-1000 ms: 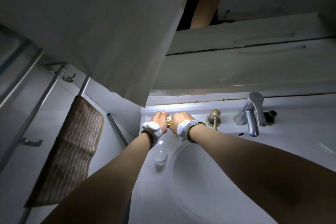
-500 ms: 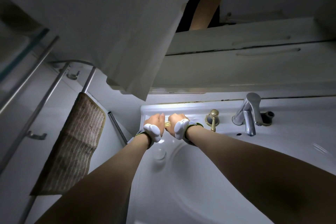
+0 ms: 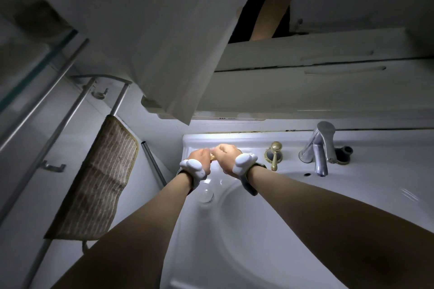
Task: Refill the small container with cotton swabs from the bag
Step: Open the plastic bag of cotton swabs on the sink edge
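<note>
Hands: met knuckle to knuckle over the back left corner of the sink [image 3: 293, 230], both backs up.
Left hand [image 3: 198, 159]: curled round one end of a small bundle of tan sticks [image 3: 212, 157], white device strapped at the wrist.
Right hand [image 3: 226, 158]: curled round the other end of the same bundle, white device and dark strap at the wrist.
Sticks: only a short stretch visible between the two fists; tips hidden, likely the cotton swabs.
Container: clear round container [image 3: 205, 192] stood on the sink rim just below the left wrist.
Bag: could not be made out.
Right of hands: brass knob [image 3: 274, 155], then chrome tap [image 3: 320, 148].
Left of sink: brown striped towel [image 3: 98, 183] draped over a metal rail.
Above: pale cabinet [image 3: 305, 84] fronts.
</note>
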`<move>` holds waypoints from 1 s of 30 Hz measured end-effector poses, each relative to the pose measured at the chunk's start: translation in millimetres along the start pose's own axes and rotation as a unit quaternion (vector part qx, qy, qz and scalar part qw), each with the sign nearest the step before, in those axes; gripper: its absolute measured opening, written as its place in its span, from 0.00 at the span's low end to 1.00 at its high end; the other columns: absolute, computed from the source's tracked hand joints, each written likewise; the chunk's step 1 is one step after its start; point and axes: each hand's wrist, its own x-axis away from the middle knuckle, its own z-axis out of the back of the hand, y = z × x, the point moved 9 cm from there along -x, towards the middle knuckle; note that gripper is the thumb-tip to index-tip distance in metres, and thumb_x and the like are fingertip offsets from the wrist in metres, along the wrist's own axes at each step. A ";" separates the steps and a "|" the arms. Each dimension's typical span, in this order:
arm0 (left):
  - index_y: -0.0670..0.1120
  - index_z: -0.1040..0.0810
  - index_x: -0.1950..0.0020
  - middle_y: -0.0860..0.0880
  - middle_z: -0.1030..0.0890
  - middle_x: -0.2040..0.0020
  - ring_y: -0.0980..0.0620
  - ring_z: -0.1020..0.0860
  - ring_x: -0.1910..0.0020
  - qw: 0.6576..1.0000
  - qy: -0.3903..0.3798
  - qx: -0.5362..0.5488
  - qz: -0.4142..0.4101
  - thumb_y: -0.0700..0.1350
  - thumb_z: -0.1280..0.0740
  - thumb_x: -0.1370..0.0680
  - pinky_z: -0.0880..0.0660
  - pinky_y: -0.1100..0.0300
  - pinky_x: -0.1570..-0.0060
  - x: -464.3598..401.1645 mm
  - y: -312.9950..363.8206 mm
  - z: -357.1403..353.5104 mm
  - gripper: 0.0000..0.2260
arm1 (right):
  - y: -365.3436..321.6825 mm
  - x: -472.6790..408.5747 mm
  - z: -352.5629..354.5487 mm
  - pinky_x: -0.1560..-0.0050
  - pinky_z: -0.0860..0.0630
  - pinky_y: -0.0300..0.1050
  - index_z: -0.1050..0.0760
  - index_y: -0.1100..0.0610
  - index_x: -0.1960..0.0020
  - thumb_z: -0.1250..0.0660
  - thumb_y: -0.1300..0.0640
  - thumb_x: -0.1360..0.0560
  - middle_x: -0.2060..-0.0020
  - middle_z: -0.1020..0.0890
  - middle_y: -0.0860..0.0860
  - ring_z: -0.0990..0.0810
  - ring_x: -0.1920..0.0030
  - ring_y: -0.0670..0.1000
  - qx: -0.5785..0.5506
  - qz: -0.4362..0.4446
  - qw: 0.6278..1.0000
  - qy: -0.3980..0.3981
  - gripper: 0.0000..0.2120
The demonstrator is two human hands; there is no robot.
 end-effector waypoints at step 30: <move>0.54 0.31 0.32 0.51 0.23 0.40 0.48 0.22 0.46 0.985 -0.093 -0.140 -0.026 0.51 0.23 0.33 0.28 0.62 0.51 23.9 -74.8 -32.4 0.32 | 10.4 1.2 -36.4 0.56 0.36 0.47 0.33 0.56 0.59 0.47 0.54 0.15 0.60 0.30 0.55 0.32 0.57 0.56 0.292 0.021 0.956 0.001 0.15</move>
